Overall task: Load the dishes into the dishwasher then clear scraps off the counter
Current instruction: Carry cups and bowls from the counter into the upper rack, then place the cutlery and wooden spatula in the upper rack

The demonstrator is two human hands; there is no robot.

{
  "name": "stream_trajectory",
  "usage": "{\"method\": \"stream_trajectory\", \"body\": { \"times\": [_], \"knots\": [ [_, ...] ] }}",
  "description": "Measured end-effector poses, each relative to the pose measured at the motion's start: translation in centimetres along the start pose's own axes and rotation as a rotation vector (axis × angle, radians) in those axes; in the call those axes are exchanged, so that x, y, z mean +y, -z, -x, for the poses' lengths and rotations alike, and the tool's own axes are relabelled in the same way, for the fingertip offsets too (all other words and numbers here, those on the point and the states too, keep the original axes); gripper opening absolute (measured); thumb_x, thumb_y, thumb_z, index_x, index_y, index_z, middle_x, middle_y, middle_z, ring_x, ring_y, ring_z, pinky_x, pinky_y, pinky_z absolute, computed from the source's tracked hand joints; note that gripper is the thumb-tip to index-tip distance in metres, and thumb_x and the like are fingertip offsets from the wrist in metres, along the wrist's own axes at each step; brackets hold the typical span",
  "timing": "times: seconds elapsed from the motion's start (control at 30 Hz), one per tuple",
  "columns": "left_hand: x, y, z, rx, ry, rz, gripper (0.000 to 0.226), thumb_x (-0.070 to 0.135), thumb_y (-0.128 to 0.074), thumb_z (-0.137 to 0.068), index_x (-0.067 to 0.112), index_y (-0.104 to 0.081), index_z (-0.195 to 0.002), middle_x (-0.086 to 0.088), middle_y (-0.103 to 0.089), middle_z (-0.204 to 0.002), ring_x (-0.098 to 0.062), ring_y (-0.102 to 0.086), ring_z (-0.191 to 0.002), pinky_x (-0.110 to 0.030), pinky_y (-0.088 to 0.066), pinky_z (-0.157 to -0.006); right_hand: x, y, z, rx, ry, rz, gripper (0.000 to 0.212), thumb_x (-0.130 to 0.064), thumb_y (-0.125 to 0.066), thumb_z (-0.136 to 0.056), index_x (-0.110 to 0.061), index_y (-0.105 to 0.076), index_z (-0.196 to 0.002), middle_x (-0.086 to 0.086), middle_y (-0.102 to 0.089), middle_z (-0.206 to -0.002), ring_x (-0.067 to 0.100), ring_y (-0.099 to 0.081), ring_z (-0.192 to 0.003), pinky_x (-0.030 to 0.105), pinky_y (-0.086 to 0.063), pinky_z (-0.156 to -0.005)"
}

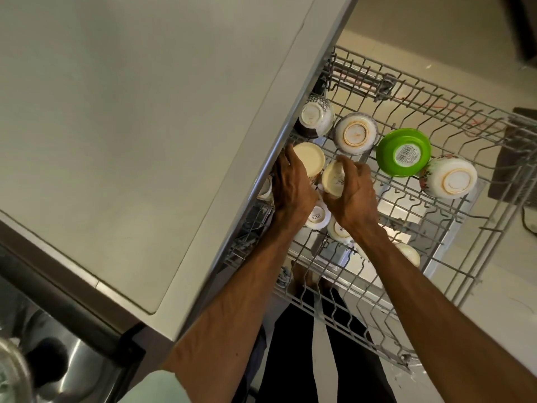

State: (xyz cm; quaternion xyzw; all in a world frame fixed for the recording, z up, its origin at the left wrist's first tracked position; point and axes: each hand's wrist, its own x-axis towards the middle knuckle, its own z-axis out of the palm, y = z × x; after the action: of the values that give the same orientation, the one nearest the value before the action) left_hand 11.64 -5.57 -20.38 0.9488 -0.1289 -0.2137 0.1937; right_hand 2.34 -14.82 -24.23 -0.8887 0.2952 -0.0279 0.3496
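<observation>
seat cup (331,179) in rack (357,72) | right hand (353,199) curled round cup | left hand (290,186) at mug (309,159), grip unclear | tip: mouth-down, between tines

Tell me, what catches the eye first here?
The bright green bowl, upside down with a barcode sticker, stands out in the wire rack among white bowls. By the counter edge, the right hand grips a small cream cup; the left hand touches a larger cream cup beside it.
</observation>
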Motion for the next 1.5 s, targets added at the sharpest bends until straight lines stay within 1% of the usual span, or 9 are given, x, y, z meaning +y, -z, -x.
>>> {"method": "stream_trajectory", "body": {
  "times": [0.3, 0.37, 0.5, 0.7, 0.77, 0.87, 1.0, 1.2, 1.5],
  "knots": [
    [0.1, 1.4, 3.6, 0.099, -0.085, 0.113, 0.096, 0.007, -0.084, -0.073, 0.003, -0.030, -0.151, -0.018, -0.036, -0.153, -0.032, -0.038, -0.142, -0.041, -0.041, -0.115, -0.9, 0.9, 1.1, 0.005, -0.082, -0.084, 0.101, -0.030, -0.089, -0.075, -0.011, -0.031, -0.155, 0.025, -0.030, -0.154, 0.041, -0.036, -0.141, 0.048, -0.043, -0.106],
    [0.2, 2.1, 5.4, 0.124, -0.145, 0.173, 0.082, 0.006, -0.078, -0.079, 0.006, -0.035, -0.148, -0.016, -0.040, -0.152, -0.030, -0.041, -0.140, -0.042, -0.045, -0.111, -2.1, 1.9, 2.4, 0.085, -0.113, -0.118, 0.089, -0.027, -0.085, -0.078, -0.009, -0.035, -0.151, 0.022, -0.027, -0.157, 0.037, -0.030, -0.146, 0.037, -0.035, -0.114],
    [-0.1, 4.4, 10.0, 0.126, -0.273, 0.258, 0.056, 0.003, -0.064, -0.088, 0.009, -0.046, -0.140, -0.009, -0.049, -0.146, -0.022, -0.048, -0.133, -0.033, -0.046, -0.105, -4.5, 4.6, 7.0, 0.246, -0.111, -0.178, 0.053, -0.016, -0.072, -0.086, -0.009, -0.051, -0.134, 0.017, -0.037, -0.150, 0.027, -0.035, -0.141, 0.006, -0.020, -0.105],
    [-0.4, 9.6, 19.1, 0.218, -0.404, 0.262, 0.030, 0.007, -0.048, -0.098, 0.004, -0.060, -0.126, -0.010, -0.059, -0.132, -0.022, -0.055, -0.126, -0.029, -0.043, -0.110, -10.1, 9.0, 14.3, 0.108, -0.003, -0.240, 0.035, -0.006, -0.061, -0.084, -0.006, -0.059, -0.118, 0.015, -0.047, -0.137, 0.022, -0.045, -0.130, 0.005, -0.027, -0.104],
    [-0.2, 11.5, 22.8, 0.277, -0.429, 0.234, 0.032, 0.013, -0.042, -0.103, 0.000, -0.061, -0.126, -0.013, -0.060, -0.131, -0.025, -0.055, -0.126, -0.035, -0.044, -0.109, -12.1, 10.8, 16.3, 0.025, 0.101, -0.261, 0.032, -0.014, -0.054, -0.086, -0.007, -0.060, -0.116, 0.014, -0.048, -0.134, 0.020, -0.049, -0.121, 0.016, -0.038, -0.101],
    [0.4, 15.0, 28.0, 0.372, -0.358, 0.260, 0.028, 0.005, -0.053, -0.099, 0.003, -0.062, -0.125, -0.010, -0.060, -0.131, -0.023, -0.055, -0.126, -0.038, -0.045, -0.107, -15.3, 13.8, 18.9, -0.055, 0.193, -0.242, 0.027, -0.024, -0.050, -0.088, -0.012, -0.058, -0.110, 0.009, -0.052, -0.121, 0.017, -0.052, -0.101, 0.033, -0.047, -0.084],
    [-1.0, 20.6, 34.9, 0.543, -0.235, 0.265, 0.028, -0.001, -0.060, -0.092, 0.009, -0.064, -0.119, -0.005, -0.061, -0.129, -0.021, -0.057, -0.124, -0.038, -0.046, -0.105, -20.4, 16.4, 22.7, -0.145, 0.384, -0.236, 0.024, -0.028, -0.052, -0.094, -0.010, -0.061, -0.107, 0.011, -0.058, -0.112, 0.002, -0.041, -0.097, 0.014, -0.032, -0.080],
    [-7.4, 27.2, 44.6, 0.791, 0.021, 0.171, 0.022, 0.002, -0.060, -0.092, 0.012, -0.066, -0.110, -0.001, -0.063, -0.125, -0.019, -0.061, -0.117, -0.036, -0.052, -0.097, -29.6, 16.2, 29.1, -0.381, 0.654, -0.338, 0.017, -0.015, -0.058, -0.088, -0.016, -0.061, -0.105, 0.000, -0.058, -0.109, 0.014, -0.055, -0.101, 0.027, -0.046, -0.092],
    [-16.2, 29.1, 61.5, 1.095, 0.488, 0.180, 0.026, -0.004, -0.066, -0.080, 0.015, -0.068, -0.098, 0.004, -0.065, -0.115, -0.018, -0.066, -0.101, -0.038, -0.057, -0.083, -39.9, 10.5, 38.9, -0.732, 0.922, -0.238, 0.021, -0.011, -0.069, -0.084, -0.014, -0.064, -0.105, 0.001, -0.060, -0.108, 0.020, -0.063, -0.096, 0.040, -0.054, -0.087]
  ]
}}
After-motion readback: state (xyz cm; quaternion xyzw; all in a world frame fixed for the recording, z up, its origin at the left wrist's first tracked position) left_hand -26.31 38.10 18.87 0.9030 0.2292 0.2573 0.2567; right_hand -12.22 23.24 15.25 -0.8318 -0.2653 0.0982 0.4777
